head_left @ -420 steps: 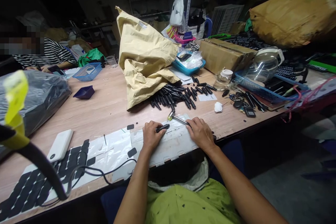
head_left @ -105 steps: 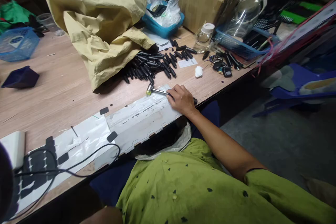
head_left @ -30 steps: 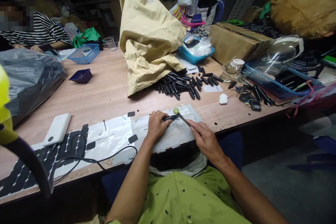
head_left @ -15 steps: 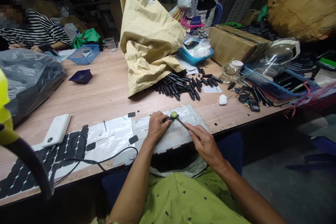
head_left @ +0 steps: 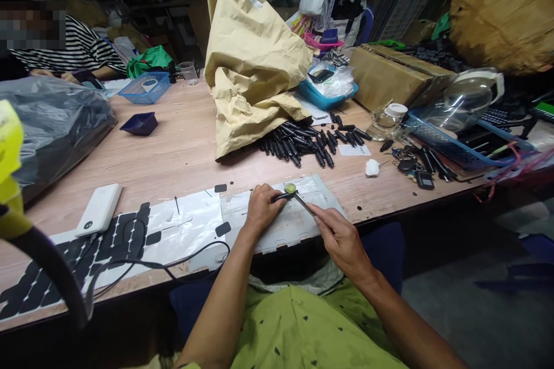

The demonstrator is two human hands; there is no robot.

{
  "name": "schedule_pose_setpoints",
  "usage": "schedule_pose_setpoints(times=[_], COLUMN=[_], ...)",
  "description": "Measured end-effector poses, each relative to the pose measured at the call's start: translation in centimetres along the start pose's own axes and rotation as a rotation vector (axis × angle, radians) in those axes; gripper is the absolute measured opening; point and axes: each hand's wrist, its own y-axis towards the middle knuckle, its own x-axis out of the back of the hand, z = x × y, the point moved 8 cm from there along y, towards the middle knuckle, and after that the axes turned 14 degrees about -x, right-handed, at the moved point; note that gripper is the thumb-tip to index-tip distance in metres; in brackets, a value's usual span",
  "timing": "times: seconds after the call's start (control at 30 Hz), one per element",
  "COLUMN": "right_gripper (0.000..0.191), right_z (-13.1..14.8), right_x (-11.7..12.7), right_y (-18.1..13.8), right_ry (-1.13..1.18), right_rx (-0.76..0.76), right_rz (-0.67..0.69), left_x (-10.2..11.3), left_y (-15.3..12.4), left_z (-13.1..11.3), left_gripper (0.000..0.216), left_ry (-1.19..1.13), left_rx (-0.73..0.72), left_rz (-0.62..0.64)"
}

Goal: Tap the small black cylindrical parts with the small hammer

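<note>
My left hand (head_left: pixel 262 207) rests over the pale board (head_left: pixel 322 199) at the table's front edge, its fingers closed on a slim black pen-like piece (head_left: pixel 283 196). In my right hand (head_left: pixel 341 237) is a thin metal tool (head_left: pixel 304 203), its kind too small to tell. The tool's far end meets the tip of the black piece. Just behind that spot is a small round yellow-green object (head_left: pixel 289 188); whether it touches either one I cannot tell. Beyond my hands, a pile of similar black pieces (head_left: pixel 289 141) spills out beneath a large tan bag (head_left: pixel 255 57).
To the left lie a white power bank (head_left: pixel 99 207), its cable, and a white sheet with black patches (head_left: pixel 130 236). Keys (head_left: pixel 407 164), a clear jar (head_left: pixel 387 121) and a blue basket (head_left: pixel 459 138) stand right. Across the table sits a person in a striped top (head_left: pixel 89 46).
My view has turned slightly left, so the table and things appear shifted right. Both hands keep their grips, and the tool end stays at the black piece's tip.
</note>
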Motion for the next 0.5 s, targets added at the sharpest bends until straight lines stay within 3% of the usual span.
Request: schedule_pose_setpoints(times=[0.2, 0.33, 0.5], right_gripper=[0.035, 0.033, 0.030], right_z=[0.5, -0.7, -2.9], right_x=[-1.1, 0.8, 1.8], right_y=[0.0, 1.0, 3.1], right_ry=[-0.023, -0.103, -0.474], right_rx=[0.039, 0.037, 0.029], right_rz=[0.042, -0.119, -0.252], left_x=[0.0, -0.1, -0.2], left_y=[0.0, 0.0, -0.2], left_z=[-0.1, -0.1, -0.2], left_gripper=[0.011, 0.013, 0.016], left_ry=[0.013, 0.003, 0.013], left_rx=[0.003, -0.001, 0.008], left_rz=[0.006, -0.008, 0.002])
